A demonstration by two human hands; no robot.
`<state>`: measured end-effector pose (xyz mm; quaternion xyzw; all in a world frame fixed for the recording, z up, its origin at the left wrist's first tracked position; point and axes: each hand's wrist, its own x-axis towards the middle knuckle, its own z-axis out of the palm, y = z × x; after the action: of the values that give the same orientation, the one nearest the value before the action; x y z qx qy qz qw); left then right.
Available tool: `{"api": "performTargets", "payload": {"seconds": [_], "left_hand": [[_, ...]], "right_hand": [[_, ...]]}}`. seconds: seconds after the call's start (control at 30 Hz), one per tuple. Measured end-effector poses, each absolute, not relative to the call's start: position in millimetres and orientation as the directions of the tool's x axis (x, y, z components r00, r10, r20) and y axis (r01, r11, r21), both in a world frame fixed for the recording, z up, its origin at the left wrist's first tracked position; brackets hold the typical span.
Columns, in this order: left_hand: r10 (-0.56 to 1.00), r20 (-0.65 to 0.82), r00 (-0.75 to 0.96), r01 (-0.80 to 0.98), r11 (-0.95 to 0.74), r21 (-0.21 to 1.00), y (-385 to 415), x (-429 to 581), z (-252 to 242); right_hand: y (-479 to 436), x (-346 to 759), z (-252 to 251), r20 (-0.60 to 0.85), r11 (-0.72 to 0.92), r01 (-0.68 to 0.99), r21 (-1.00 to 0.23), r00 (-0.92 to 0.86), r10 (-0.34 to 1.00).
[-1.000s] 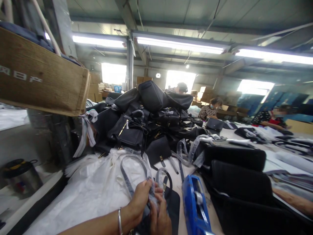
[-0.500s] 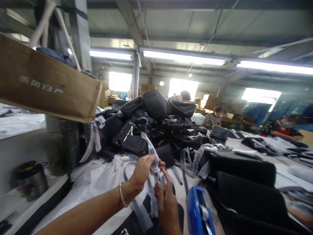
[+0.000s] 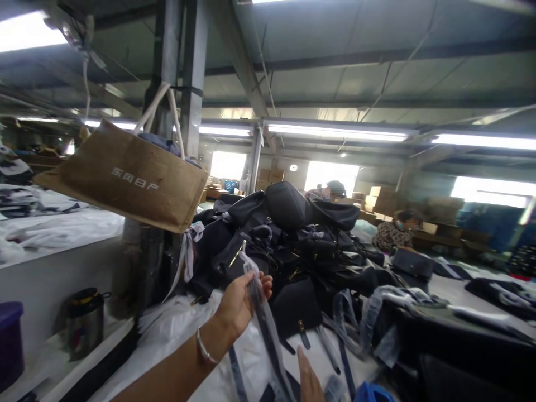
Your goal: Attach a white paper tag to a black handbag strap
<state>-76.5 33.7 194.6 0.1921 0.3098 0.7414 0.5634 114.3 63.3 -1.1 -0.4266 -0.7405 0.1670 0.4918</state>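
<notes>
My left hand [image 3: 242,304], with a silver bangle on the wrist, is closed around a dark strap wrapped in clear plastic [image 3: 269,329]. The strap's upper end sticks out above the fist, and its length hangs down toward the bottom edge. Lower right of it, my right hand [image 3: 309,379] is partly cut off by the frame; its visible fingers are stretched out, apart from the strap. Just beyond is a black bag flap with a gold clasp [image 3: 297,307]. A blue tape dispenser [image 3: 372,392] shows at the bottom edge, right of my right hand.
Black bags [image 3: 288,206] are heaped ahead. White wrapping sheets [image 3: 167,340] cover the near left table. A brown tote bag [image 3: 146,184] hangs by a post. A steel flask [image 3: 86,324] stands lower left. Another person [image 3: 393,231] sits at the right, behind the table.
My view has swung left and up. Both hands were together at the plastic-wrapped strap; my right hand has come away down and right, while my left hand still holds it.
</notes>
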Motion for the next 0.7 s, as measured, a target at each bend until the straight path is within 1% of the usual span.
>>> {"api": "performTargets", "payload": {"seconds": [0.1,0.13,0.2,0.27,0.33,0.37,0.47,0.53,0.6,0.7], "left_hand": [[0.958,-0.083,-0.273,-0.708,-0.142,0.691,25,-53,164],[0.963,-0.071,-0.259,-0.695,-0.135,0.707,22,-44,156],[0.971,-0.040,-0.237,-0.649,-0.128,0.750,17,-30,144],[0.969,-0.005,-0.247,-0.569,-0.141,0.810,13,-19,135],[0.967,0.028,-0.253,-0.485,-0.152,0.861,9,-11,128],[0.970,0.037,-0.242,-0.460,-0.148,0.876,8,-8,123],[0.982,-0.006,-0.191,-0.466,-0.085,0.881,1,0,107],[0.984,-0.070,-0.161,-0.480,-0.016,0.877,-5,4,98],[0.983,-0.116,-0.139,-0.476,0.037,0.879,-10,5,91],[0.985,-0.120,-0.123,-0.435,0.055,0.899,-14,5,85]], "right_hand": [[40,103,33,0.647,0.667,0.354,-0.656,-0.192,0.738],[31,99,45,0.640,0.664,0.324,-0.674,-0.192,0.744],[17,93,63,0.564,0.593,0.256,-0.764,-0.180,0.806],[10,92,73,0.461,0.481,0.206,-0.852,-0.137,0.876],[6,93,73,0.397,0.404,0.217,-0.889,-0.075,0.915],[5,94,69,0.391,0.391,0.239,-0.889,-0.049,0.919],[-2,90,54,0.429,0.414,0.287,-0.864,-0.010,0.903],[-9,85,45,0.413,0.393,0.272,-0.878,0.017,0.911],[-16,83,40,0.353,0.336,0.234,-0.912,0.035,0.935],[-21,86,39,0.306,0.297,0.192,-0.936,0.021,0.952]]}}
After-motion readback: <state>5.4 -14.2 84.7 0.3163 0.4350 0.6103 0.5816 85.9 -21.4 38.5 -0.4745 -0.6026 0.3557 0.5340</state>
